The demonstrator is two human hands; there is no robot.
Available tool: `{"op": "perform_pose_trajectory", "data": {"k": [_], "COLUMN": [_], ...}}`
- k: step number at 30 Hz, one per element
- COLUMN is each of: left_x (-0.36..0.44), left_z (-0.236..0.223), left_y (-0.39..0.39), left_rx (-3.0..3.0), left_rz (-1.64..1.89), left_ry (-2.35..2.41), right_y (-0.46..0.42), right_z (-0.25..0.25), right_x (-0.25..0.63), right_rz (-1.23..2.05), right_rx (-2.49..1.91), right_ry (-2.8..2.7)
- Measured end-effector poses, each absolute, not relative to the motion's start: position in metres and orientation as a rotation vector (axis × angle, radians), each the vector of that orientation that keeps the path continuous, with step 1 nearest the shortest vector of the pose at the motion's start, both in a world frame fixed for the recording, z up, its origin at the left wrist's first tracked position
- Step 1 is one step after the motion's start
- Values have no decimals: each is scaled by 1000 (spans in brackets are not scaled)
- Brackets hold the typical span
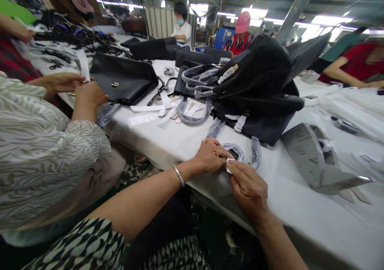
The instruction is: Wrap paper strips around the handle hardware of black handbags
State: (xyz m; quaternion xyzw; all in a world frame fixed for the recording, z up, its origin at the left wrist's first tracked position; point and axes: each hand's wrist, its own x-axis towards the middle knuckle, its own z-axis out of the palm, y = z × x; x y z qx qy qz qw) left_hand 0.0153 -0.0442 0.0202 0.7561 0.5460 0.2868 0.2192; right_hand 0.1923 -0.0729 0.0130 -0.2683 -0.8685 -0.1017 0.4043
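My left hand [210, 156], with a silver bangle on the wrist, and my right hand [249, 188] meet at the near edge of the white table [300, 206]. Both are closed in a pinch on a plastic-wrapped black strap [237, 152] and a small white paper piece at its end. The strap leads up to a pile of black handbags [258, 90] whose handles are wrapped in clear plastic. White paper strips [156, 110] lie scattered beside the pile.
A co-worker in a striped blouse [39, 150] sits at my left, hands [81, 90] working by another black bag [123, 78]. A grey metal stand [315, 158] sits right of my hands. More people sit across the table, with black straps heaped at far left.
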Motion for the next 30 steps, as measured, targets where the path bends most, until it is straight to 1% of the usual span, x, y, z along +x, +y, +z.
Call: {"op": "perform_pose_trajectory", "data": {"k": [7, 11, 18, 22, 26, 30], "left_x": [7, 0, -2, 2, 4, 5], "left_z": [24, 30, 44, 55, 65, 61], "left_y": [-47, -49, -38, -35, -39, -42], "left_rx": [2205, 2340, 2357, 2408, 2555, 2613], "left_rz": [696, 630, 477, 356, 216, 255], "left_ry": [1407, 1309, 1294, 1330, 1237, 1252], "right_y": [-88, -91, -73, -62, -49, -42], "right_z": [1, 3, 21, 21, 20, 25], "right_x": [191, 197, 201, 199, 200, 203], "right_rz": [-517, -515, -180, 0, 197, 389], "right_rx": [-709, -714, -733, -806, -831, -852], "right_ry": [-2384, -2446, -2487, -2416, -2387, -2335]}}
